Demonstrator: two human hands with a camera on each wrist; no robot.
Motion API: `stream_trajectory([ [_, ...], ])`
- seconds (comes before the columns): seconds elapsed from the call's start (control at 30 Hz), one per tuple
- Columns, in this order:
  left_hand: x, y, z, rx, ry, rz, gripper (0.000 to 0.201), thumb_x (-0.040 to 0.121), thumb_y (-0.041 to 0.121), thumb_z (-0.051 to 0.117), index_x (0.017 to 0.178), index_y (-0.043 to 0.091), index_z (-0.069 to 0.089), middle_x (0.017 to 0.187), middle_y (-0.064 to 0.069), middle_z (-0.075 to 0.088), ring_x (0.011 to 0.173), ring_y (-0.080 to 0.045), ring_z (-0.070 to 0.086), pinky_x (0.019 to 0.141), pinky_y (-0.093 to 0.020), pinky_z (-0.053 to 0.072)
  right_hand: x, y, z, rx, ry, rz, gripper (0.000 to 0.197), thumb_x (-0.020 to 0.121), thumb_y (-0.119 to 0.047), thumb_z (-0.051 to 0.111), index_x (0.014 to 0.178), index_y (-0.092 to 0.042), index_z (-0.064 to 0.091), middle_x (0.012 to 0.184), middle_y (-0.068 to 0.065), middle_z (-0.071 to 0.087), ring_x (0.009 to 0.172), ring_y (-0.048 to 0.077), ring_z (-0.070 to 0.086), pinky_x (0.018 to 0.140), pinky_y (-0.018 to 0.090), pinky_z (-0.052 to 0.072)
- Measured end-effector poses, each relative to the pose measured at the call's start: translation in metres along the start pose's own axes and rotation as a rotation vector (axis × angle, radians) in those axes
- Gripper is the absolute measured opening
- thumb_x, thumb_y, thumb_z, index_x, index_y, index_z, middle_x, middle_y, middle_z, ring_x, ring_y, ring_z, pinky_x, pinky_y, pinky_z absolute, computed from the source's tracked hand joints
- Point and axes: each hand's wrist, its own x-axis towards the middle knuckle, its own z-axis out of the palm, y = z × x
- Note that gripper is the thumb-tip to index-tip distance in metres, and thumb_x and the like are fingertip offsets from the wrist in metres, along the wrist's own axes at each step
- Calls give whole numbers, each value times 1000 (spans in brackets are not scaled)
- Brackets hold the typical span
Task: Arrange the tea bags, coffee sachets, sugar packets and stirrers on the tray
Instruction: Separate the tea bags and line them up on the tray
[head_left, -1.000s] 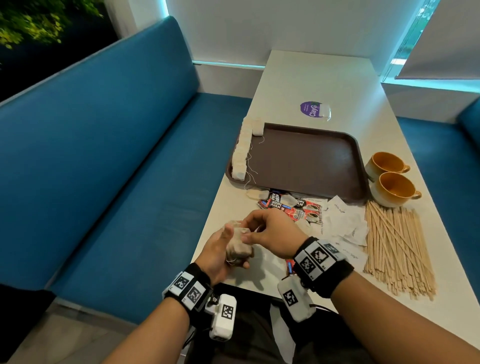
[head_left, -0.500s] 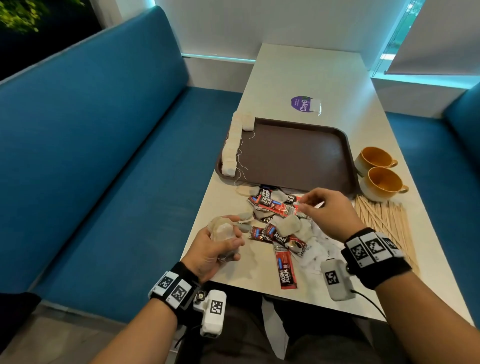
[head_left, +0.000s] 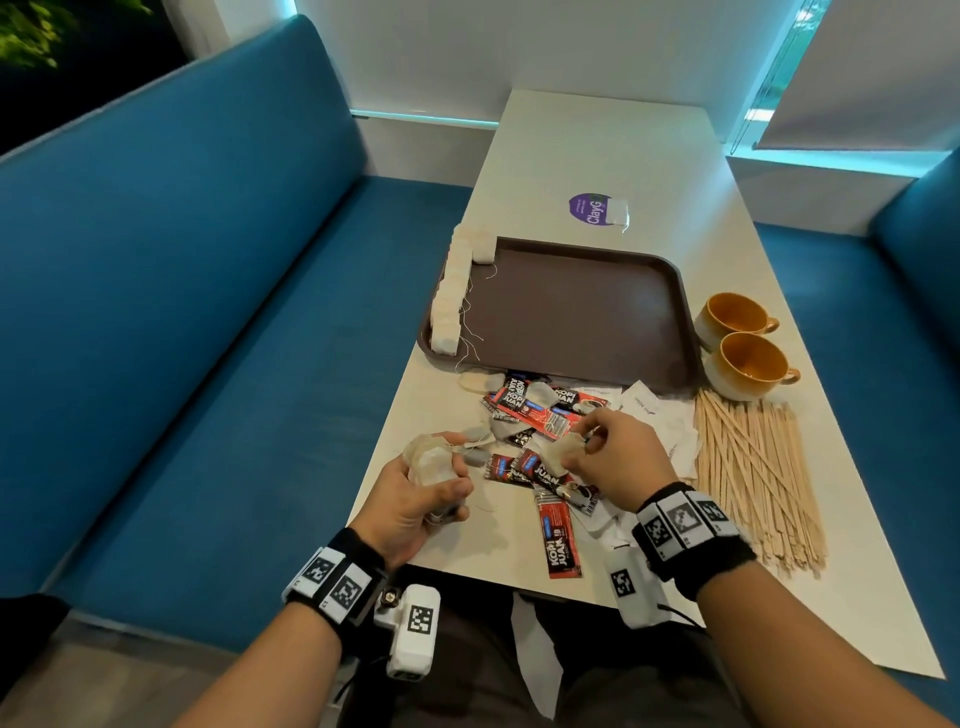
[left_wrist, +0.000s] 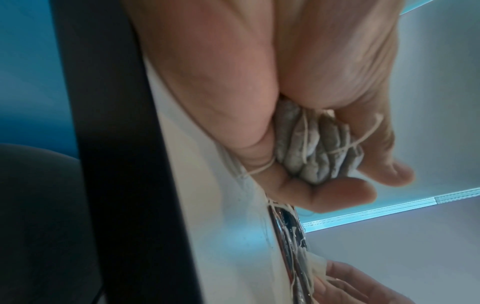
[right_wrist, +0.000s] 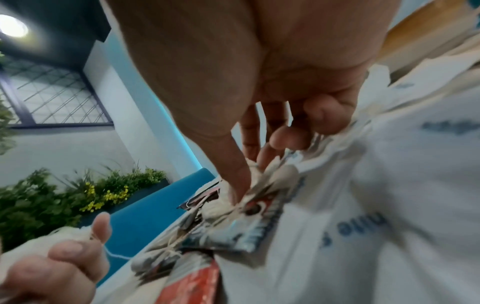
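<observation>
My left hand is curled tight round a bunch of tea bags, held over the worktop's near left edge. My right hand has its grip narrowed to a pinch on 1 more tea bag, lifted just above the heap of coffee sachets near the middle of the near edge. The tray lies further along the worktop with a row of tea bags lining its left rim. Sugar packets and stirrers lie toward the right edge, not yet moved.

What worries me is the strings. Loose threads trail from the bunch and cross the sachets, so I judge that lifting the pinched bag could snag a thread and drag sachets off the near edge. The bunch is also squeezed hard; a bag could tear, or slip out when I add another.
</observation>
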Motion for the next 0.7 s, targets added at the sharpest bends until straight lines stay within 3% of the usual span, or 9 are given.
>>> stream_trajectory([
  [0.17, 1, -1, 0, 5, 16, -4, 71, 54, 10, 100, 116, 15, 67, 89, -9, 62, 72, -18, 59, 57, -34, 53, -2, -1, -12, 148, 19, -33, 14, 84, -15, 81, 85, -23, 70, 88, -7, 69, 83, 8, 63, 65, 19, 46],
  [0.27, 0, 0, 2, 5, 16, -5, 80, 51, 19, 102, 120, 13, 63, 89, -9, 63, 73, -19, 59, 57, -33, 52, -4, -7, -21, 287, 48, -75, 10, 83, -16, 81, 81, -20, 72, 86, -6, 72, 74, 5, 63, 73, 26, 51],
  [0.4, 1, 0, 3, -32, 21, 11, 87, 53, 41, 99, 122, 9, 57, 88, -10, 64, 69, -17, 60, 53, -32, 51, -21, -42, -29, 536, 39, -200, 10, 83, -10, 81, 87, -8, 73, 80, 2, 77, 71, 4, 70, 68, 17, 55],
  [0.47, 2, -1, 2, -53, 25, 10, 82, 59, 50, 94, 121, 11, 59, 89, -12, 62, 71, -19, 60, 52, -32, 51, -29, -61, -27, 570, -64, -284, 12, 83, -7, 81, 90, -5, 72, 84, 3, 78, 75, 6, 72, 72, 15, 55],
  [0.53, 2, -3, 2, -36, 37, 4, 78, 61, 63, 88, 117, 14, 63, 91, -12, 64, 72, -20, 62, 52, -32, 53, -33, -75, -19, 585, -318, -354, 12, 85, -5, 80, 93, -4, 72, 89, 8, 78, 81, 13, 73, 79, 25, 58],
  [0.6, 3, -4, 2, -16, 44, 14, 87, 61, 72, 81, 120, 10, 63, 102, -15, 68, 82, -23, 68, 59, -36, 58, -31, -83, -5, 495, -536, -402, 11, 86, -7, 80, 95, -6, 74, 92, 13, 77, 83, 17, 70, 83, 33, 59],
  [0.67, 3, -3, 2, -9, 44, 10, 101, 61, 78, 76, 127, 4, 58, 111, -19, 69, 94, -26, 70, 70, -37, 60, -26, -86, 11, 347, -609, -436, 12, 86, -10, 80, 96, -9, 75, 91, 9, 77, 81, 12, 68, 84, 32, 58],
  [0.7, 2, -2, 2, -1, 44, 0, 106, 59, 81, 74, 129, 3, 57, 110, -17, 70, 93, -25, 71, 70, -35, 59, -23, -87, 19, 288, -586, -442, 11, 86, -13, 81, 95, -12, 75, 90, 6, 78, 77, 8, 66, 85, 32, 57],
])
